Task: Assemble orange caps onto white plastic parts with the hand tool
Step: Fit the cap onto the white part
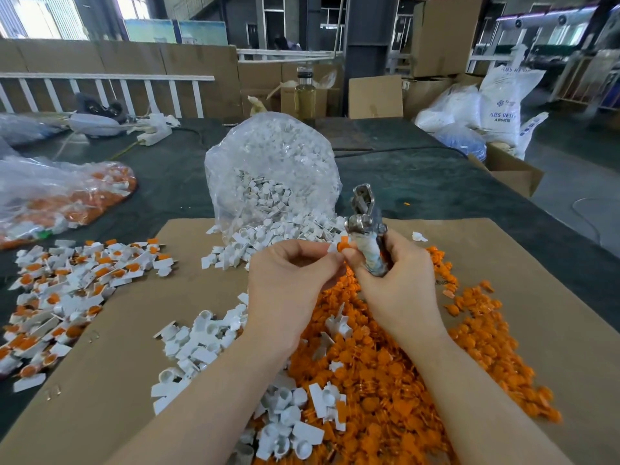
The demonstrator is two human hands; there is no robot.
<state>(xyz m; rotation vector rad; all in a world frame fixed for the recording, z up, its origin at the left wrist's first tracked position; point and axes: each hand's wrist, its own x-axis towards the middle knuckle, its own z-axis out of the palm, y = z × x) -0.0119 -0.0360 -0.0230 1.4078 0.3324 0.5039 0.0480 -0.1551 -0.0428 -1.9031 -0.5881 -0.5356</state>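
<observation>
My left hand (pixel 288 276) pinches a small white plastic part with an orange cap (pixel 342 246) between thumb and forefinger, just above the cardboard. My right hand (pixel 392 280) grips the taped handles of a metal hand tool (pixel 364 223), whose jaws point up and away; its thumb touches the same capped part. Beneath both hands lies a heap of loose orange caps (pixel 396 370). Loose white parts (pixel 201 344) are scattered at the heap's left side and near my forearms.
A clear bag of white parts (pixel 271 169) stands open behind my hands. Finished white-and-orange pieces (pixel 67 297) pile up at the left, with a bag of orange pieces (pixel 67 196) beyond. Brown cardboard (pixel 536 297) covers the dark table. A bottle (pixel 304 95) stands at the back.
</observation>
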